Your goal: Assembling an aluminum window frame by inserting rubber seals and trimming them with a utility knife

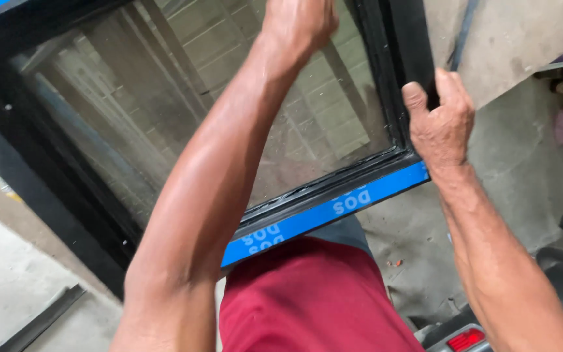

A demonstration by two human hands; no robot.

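Soft, even daylight, fairly bright; no hard shadows on the grey concrete floor (418, 228); the dark-framed glass window pane (184, 111) carries a pale reflection of brickwork; the raised left hand (298, 23) smears with motion blur; the right hand (441, 120) reads sharper.

long blue tape strip (333, 207) with white print along frame's lower edge
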